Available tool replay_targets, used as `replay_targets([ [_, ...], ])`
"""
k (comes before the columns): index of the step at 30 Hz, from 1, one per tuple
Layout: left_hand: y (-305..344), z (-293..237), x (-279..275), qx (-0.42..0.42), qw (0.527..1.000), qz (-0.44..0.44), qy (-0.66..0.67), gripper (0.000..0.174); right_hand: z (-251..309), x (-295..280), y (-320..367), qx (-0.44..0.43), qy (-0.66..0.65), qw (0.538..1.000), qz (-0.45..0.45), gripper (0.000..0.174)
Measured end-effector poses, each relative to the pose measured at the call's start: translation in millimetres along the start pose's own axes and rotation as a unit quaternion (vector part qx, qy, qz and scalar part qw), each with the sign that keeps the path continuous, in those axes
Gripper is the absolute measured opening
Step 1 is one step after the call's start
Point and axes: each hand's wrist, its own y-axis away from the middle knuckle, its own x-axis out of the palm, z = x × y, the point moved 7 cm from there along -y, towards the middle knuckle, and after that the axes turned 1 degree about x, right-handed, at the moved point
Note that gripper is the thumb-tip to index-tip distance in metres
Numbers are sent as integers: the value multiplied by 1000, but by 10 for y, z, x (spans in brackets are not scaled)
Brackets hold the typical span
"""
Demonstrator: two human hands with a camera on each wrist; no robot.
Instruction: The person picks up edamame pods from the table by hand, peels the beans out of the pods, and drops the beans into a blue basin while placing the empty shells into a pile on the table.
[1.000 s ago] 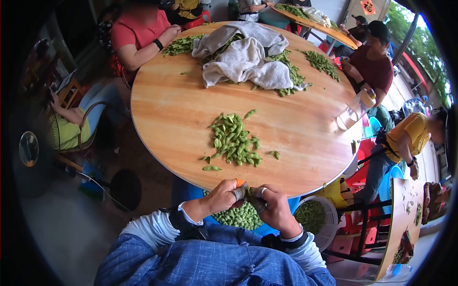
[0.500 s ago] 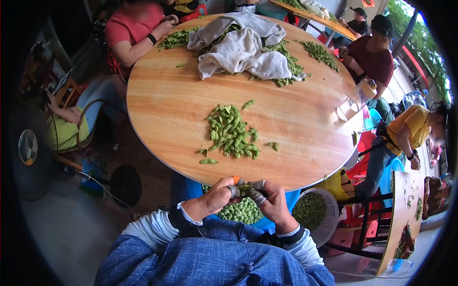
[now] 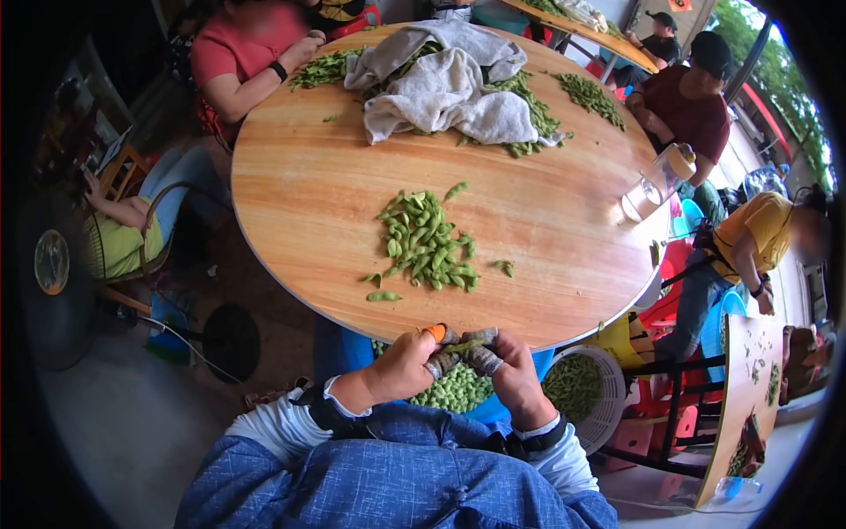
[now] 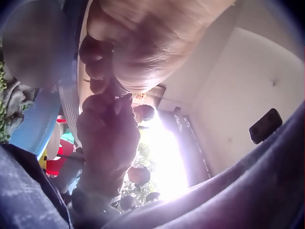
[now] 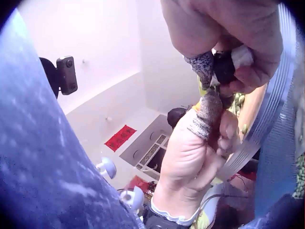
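Observation:
In the head view my left hand [image 3: 401, 366] and right hand [image 3: 520, 388] meet at the table's near edge. Between their thumbs and fingers they pinch a green soybean pod [image 3: 467, 346]. Grey wraps cover several fingertips, and an orange band [image 3: 436, 332] circles one left finger. In the right wrist view, the right hand [image 5: 228, 38] is above and the left hand [image 5: 190, 148] below, tips together. Backlight darkens both hands in the left wrist view, hiding the pod there. A blue tub [image 3: 492, 409] of shelled green beans [image 3: 454, 391] stands beneath the hands.
Loose pods [image 3: 426, 242] lie on the round wooden table [image 3: 300, 194]. Further back, a grey cloth [image 3: 449, 97] covers more pods. A clear jug [image 3: 643, 198] stands at the right edge; a white basket [image 3: 608, 410] of pods sits below it. Other people sit around.
The thumbs have shifted, and the pod between them shows more plainly now. Both hands stay close together over the tub. The head view has tilted slightly, moving the table up and left.

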Motion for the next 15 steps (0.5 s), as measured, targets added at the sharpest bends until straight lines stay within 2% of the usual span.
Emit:
replay_targets([
  [6,-13,40,-13,-83,979,9,186,16,59,7,-1,-67,-11,998,19,16],
  [8,-4,107,30,-119,956,10,269,15,216,59,47,-135,167,977,6,16],
  [11,9,129,61,-141,920,-6,364,14,365,153,97,-244,360,901,3,20],
  [12,1,150,59,-148,924,-20,353,13,393,190,114,-282,411,867,5,22],
  [13,-11,178,60,-154,927,-34,341,13,371,194,109,-299,403,865,1,28],
  [15,-18,192,44,-156,931,-49,327,13,305,162,91,-255,388,885,7,25],
])
